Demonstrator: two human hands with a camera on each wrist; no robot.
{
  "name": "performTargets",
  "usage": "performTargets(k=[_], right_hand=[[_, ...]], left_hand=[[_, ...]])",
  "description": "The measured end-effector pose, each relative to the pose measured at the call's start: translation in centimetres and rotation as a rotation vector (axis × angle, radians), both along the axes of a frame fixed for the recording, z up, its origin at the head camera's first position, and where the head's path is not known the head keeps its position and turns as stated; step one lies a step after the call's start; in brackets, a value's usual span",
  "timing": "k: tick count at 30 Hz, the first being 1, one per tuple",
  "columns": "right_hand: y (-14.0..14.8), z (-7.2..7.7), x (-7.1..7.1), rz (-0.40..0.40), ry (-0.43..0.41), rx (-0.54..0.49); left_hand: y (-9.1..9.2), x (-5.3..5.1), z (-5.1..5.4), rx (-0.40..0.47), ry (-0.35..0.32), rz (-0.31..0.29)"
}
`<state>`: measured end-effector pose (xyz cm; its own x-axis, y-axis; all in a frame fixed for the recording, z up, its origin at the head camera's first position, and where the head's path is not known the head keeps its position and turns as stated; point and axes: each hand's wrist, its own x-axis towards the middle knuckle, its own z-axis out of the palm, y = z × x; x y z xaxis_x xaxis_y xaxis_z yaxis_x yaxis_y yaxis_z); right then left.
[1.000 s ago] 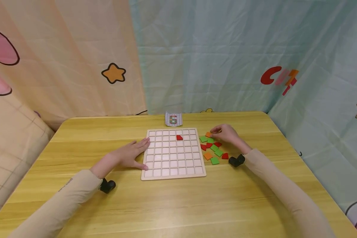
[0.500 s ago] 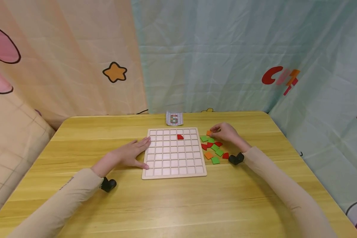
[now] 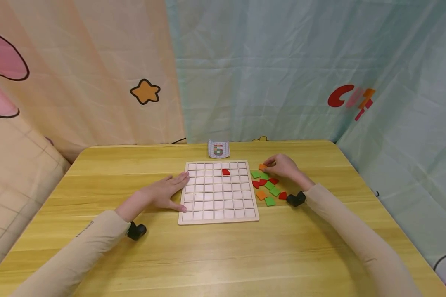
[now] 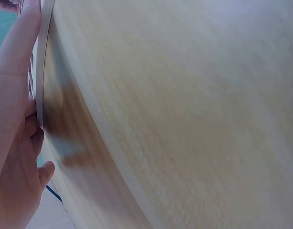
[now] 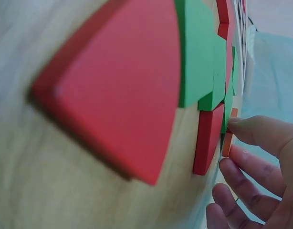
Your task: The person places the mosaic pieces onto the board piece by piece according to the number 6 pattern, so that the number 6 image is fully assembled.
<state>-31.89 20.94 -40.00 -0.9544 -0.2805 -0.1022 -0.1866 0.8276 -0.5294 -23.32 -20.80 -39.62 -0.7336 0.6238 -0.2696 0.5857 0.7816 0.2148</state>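
Note:
A white-celled wooden grid board [image 3: 218, 194] lies flat on the table, with one red quarter-circle tile [image 3: 226, 172] in a cell near its top. My left hand [image 3: 162, 193] rests on the board's left edge, fingers spread and thumb at the lower corner. To the right of the board, my right hand [image 3: 282, 166] pinches an orange square tile [image 3: 262, 167] between thumb and index finger. In the right wrist view the orange tile [image 5: 227, 144] shows partly behind the thumb, low by the table.
Beside the board lie several loose green tiles [image 3: 270, 201], red quarter-circle tiles [image 3: 283, 195] and another orange tile [image 3: 261, 195]. A printed pattern card [image 3: 218, 149] sits behind the board. Curtains [image 3: 260, 74] hang at the table's far side.
Both hands stay nearly where they were, the left on the board and the right at the orange tile. The whole head view shifts slightly.

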Motion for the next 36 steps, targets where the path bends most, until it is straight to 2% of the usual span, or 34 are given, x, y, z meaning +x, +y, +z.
performTargets(k=[5, 12, 24, 36], right_hand=[[-0.4, 0.4, 0.2, -0.022, 0.019, -0.003], [-1.4, 0.8, 0.3, -0.034, 0.088, 0.025], [-3.4, 1.1, 0.6, 0.018, 0.123, -0.005], [-6.1, 1.1, 0.3, 0.065, 0.114, -0.001]], left_hand=[[0.0, 0.0, 0.0, 0.004, 0.003, 0.001], [0.0, 0.0, 0.1, 0.003, 0.002, 0.006], [0.1, 0.1, 0.2, 0.006, -0.002, 0.002], [0.1, 0.1, 0.1, -0.009, 0.004, -0.001]])
